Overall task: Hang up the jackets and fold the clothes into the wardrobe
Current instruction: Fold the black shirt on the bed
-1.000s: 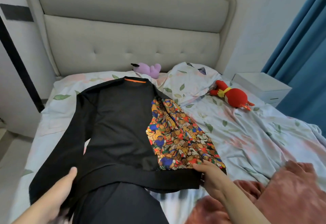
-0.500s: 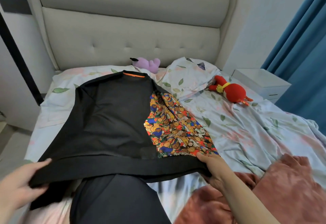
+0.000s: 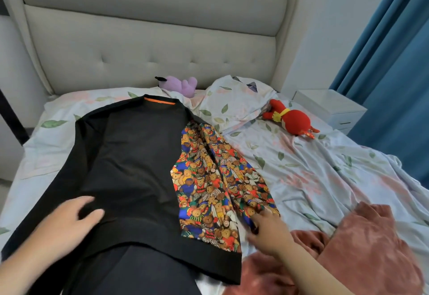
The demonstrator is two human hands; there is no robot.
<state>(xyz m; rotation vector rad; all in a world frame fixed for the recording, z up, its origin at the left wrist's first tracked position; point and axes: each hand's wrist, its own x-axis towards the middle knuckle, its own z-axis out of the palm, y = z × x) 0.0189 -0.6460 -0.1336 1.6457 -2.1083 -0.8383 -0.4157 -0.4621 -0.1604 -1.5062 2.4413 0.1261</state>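
Note:
A black sweatshirt (image 3: pixel 130 167) lies flat on the bed, neck with an orange trim toward the headboard. Its right sleeve is a bright teddy-bear print (image 3: pixel 209 183). My left hand (image 3: pixel 69 222) rests flat on the lower left of the black body, fingers spread. My right hand (image 3: pixel 267 232) reaches to the end of the printed sleeve, fingertips touching the cuff; whether it pinches the cloth I cannot tell. A second dark garment (image 3: pixel 130 276) lies under the sweatshirt's hem at the near edge.
The bed (image 3: pixel 325 178) has a pale leaf-print sheet and a grey padded headboard (image 3: pixel 151 39). A purple plush (image 3: pixel 181 84) and a red plush (image 3: pixel 294 120) lie near the pillows. A pink blanket (image 3: pixel 359 248) bunches at bottom right. White nightstand (image 3: pixel 329 106) and blue curtain (image 3: pixel 394 51) at right.
My left hand let go of the hem's left corner and moved onto the black body. My right hand released the hem's right corner and shifted to the printed sleeve's cuff. The sweatshirt now lies flat.

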